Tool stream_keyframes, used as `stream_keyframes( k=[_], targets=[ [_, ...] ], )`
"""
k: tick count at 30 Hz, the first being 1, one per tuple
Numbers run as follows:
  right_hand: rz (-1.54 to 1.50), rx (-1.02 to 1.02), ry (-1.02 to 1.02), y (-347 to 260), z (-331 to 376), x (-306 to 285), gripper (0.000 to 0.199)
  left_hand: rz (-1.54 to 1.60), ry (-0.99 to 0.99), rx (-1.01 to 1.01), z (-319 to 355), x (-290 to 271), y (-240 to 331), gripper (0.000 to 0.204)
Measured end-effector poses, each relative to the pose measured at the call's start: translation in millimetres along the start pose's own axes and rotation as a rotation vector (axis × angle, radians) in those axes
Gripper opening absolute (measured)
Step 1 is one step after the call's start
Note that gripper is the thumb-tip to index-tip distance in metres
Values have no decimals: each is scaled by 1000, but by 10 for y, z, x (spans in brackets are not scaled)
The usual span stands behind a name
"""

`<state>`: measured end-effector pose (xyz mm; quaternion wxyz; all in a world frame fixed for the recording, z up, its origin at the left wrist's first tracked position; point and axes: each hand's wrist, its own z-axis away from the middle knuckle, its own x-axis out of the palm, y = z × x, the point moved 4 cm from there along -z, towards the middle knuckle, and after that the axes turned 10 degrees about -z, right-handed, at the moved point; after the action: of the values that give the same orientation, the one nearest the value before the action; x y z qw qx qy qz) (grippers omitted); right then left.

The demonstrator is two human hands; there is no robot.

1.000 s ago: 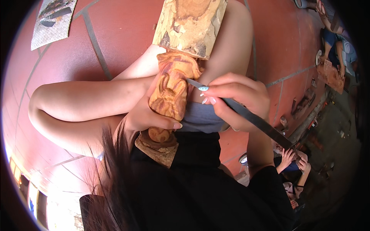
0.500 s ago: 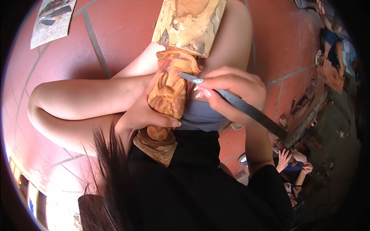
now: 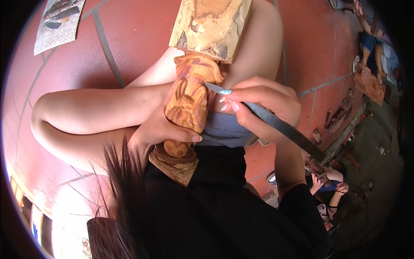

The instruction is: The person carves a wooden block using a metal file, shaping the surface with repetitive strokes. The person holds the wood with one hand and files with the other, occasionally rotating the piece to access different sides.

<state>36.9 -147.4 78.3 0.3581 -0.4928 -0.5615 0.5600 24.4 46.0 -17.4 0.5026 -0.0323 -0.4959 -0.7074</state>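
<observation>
A partly carved wooden figure (image 3: 189, 93) lies along my lap, orange-brown with carved folds and a rounded knob at its near end. Its far end is a rough, blocky base (image 3: 211, 28) of pale wood with patchy bark. My left hand (image 3: 161, 129) wraps around the figure's narrower near part, thumb across the top; most of its fingers are hidden beneath. In my right hand (image 3: 271, 101) a long, flat, dark metal carving knife (image 3: 282, 129) is pinched like a pen. The knife's tip touches or nearly touches the right side of the carved surface.
Red floor tiles (image 3: 129, 26) surround my crossed bare legs. At the far left lies a light mat (image 3: 56, 36) with dark flat pieces on it. Other people sit at the right, one beside a reddish-brown board (image 3: 370, 86). Wooden pieces (image 3: 339, 114) lie on the floor there.
My right hand and the knife have shifted slightly right, the tip moving toward the figure's right edge. My left hand and the figure stay nearly still. A person at lower right has moved a hand.
</observation>
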Motion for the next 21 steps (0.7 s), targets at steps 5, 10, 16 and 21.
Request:
stream_keyframes(
  k=[5, 10, 16, 21],
  targets=[
    [204, -41, -12, -70, 96, 63, 20, 24, -15, -24, -21, -5, -32, 108],
    [221, -16, 14, -95, 178, 147, 22, 26, -13, -27, 7, -31, -42, 103],
    [251, -41, 118, -60, 185, 190, 23, 30, -8, -20, -8, -12, -36, 101],
    [260, -43, 100, -98, 233, 196, 24, 6, -18, -34, 32, 0, 47, 99]
  ],
)
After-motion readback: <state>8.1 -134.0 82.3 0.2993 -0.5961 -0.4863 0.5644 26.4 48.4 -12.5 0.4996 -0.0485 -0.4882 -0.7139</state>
